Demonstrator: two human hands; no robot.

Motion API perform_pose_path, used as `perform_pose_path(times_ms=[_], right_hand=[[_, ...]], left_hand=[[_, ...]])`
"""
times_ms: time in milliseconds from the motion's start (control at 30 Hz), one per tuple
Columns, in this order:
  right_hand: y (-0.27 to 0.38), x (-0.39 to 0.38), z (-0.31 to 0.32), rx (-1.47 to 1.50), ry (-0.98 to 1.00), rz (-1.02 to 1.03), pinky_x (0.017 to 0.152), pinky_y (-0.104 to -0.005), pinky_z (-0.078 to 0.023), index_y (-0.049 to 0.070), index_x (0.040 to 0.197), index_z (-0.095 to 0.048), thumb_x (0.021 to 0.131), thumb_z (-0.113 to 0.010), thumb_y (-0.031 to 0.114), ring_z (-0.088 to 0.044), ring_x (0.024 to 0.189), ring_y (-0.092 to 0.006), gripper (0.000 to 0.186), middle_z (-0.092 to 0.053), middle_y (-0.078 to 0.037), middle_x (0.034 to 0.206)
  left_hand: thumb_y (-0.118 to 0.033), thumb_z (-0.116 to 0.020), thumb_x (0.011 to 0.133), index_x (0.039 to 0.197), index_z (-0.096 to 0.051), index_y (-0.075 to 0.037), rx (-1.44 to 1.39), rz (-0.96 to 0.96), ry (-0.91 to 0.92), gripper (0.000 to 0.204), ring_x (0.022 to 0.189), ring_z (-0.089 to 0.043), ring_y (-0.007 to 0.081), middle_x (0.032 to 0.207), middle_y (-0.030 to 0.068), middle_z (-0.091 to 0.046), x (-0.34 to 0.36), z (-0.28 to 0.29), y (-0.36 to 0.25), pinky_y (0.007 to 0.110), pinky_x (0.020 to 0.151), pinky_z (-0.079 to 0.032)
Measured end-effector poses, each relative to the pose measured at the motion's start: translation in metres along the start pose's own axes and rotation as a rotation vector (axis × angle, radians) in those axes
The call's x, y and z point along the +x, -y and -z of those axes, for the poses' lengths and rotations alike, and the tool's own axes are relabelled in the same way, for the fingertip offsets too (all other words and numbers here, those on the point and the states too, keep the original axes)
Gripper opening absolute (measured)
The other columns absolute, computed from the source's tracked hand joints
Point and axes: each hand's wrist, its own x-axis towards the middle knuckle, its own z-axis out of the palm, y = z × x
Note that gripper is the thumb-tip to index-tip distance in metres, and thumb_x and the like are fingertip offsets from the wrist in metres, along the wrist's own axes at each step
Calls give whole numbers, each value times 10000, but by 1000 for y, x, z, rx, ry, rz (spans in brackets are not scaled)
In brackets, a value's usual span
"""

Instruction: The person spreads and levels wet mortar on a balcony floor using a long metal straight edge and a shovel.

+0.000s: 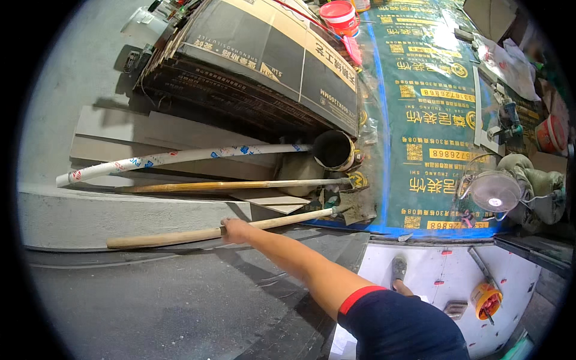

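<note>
My left hand (pixel 235 231) is closed around the pale wooden handle of a long shovel (pixel 279 221), my arm stretched out to the left. The handle lies slantwise along a low ledge, its metal socket and greyish head pointing right; the head's outline is hard to make out among the clutter. Just beyond lies a bamboo pole (pixel 234 185), roughly alongside. Farther back, a white plastic pipe (pixel 198 157) with red and blue print runs toward a black bucket (pixel 333 150). My right hand is out of view.
A large stack of tile cartons (pixel 258 66) stands behind the poles. Green protective sheeting (pixel 399 120) covers the floor at right, with a fan (pixel 495 191) on it. An orange bucket (pixel 486 300) stands on the white floor near my foot. A red bucket (pixel 340 18) is at the back.
</note>
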Motion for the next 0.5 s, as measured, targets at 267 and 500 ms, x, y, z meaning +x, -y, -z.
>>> perform_pose_path(times_ms=[267,500], right_hand=[[21,-70,64,-165,-21,311,918,-477,-476,-38,1122,-554,865,-646,157,-588,1091,-415,335,-613,-263,1118],[47,-280,227,8,-380,272,962,-386,-448,59,1348,-484,880,-648,185,-578,1114,-308,512,-607,-185,1166]], left_hand=[[-280,-673,922,1372,-433,56,107,-33,-45,611,1201,-490,414,1362,385,-400,-12,21,4,431,932,-495],[-245,-651,936,1163,-607,-3,-227,343,-267,334,1050,-587,394,1139,336,-563,8,32,-18,436,844,-568]])
